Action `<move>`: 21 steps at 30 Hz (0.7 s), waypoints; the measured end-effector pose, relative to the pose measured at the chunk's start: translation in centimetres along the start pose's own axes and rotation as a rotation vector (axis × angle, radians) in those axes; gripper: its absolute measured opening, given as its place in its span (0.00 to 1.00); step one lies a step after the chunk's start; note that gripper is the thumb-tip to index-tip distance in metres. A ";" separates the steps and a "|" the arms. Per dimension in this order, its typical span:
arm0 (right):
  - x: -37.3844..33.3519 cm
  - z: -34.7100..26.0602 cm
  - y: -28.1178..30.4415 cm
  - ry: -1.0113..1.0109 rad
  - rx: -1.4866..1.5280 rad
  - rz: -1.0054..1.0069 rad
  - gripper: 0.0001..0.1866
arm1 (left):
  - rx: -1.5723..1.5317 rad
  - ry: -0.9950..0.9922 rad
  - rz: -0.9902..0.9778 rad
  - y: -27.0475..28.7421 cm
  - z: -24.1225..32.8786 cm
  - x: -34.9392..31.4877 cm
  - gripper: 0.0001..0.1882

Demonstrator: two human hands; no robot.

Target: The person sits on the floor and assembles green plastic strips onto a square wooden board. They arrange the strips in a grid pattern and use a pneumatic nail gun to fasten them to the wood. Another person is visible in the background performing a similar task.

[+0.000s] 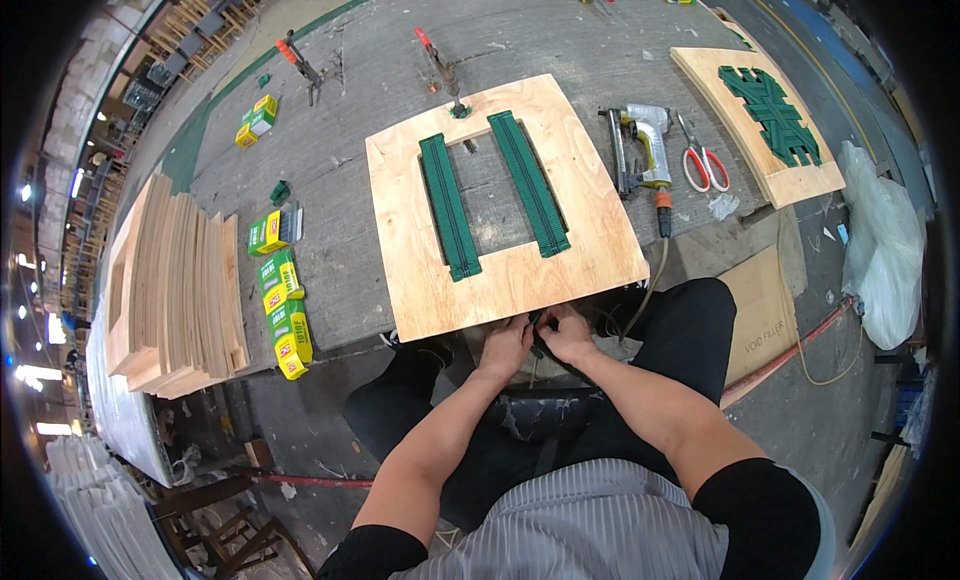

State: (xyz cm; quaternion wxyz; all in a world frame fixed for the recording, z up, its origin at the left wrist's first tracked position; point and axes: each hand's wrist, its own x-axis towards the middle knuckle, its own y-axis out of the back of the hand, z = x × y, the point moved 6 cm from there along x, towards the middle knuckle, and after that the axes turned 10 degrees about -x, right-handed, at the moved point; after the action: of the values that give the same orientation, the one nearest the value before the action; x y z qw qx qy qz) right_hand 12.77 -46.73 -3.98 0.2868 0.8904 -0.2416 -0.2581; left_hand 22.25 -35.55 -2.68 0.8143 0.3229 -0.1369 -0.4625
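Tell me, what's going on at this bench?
A person sits with the left hand and right hand close together by the near edge of a wooden frame. Whatever they are handling is too hidden to make out. Two green straps run front to back across the frame's opening. An air tool and scissors lie to the right, near a board bearing crisscrossed green strips.

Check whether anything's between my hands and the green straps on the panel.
Nothing visible blocks them. Your left hand and right hand are by the near edge of the wooden panel, and only its bare front border lies before the green straps.
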 end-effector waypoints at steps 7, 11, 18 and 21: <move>0.3 0.7 0.0 0.004 -0.032 0.082 0.07 | -0.178 0.129 0.032 0.2 -1.0 0.2 0.16; 0.3 0.7 0.0 0.018 -0.025 0.100 0.06 | -0.196 0.148 -0.016 -0.1 -0.7 0.4 0.16; 0.3 2.1 -0.2 -0.042 -0.023 0.046 0.07 | -0.289 0.177 0.046 -0.7 -0.6 0.6 0.13; -0.1 1.9 0.1 -0.040 -0.038 0.058 0.08 | -0.283 0.140 0.021 -0.8 -0.9 0.8 0.12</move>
State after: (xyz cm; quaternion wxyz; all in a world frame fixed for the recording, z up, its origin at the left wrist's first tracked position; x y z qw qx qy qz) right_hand 11.48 -47.50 -5.20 0.3063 0.8719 -0.2682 -0.2721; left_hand 22.58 -36.21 -3.94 0.8641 0.2348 -0.0166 -0.4448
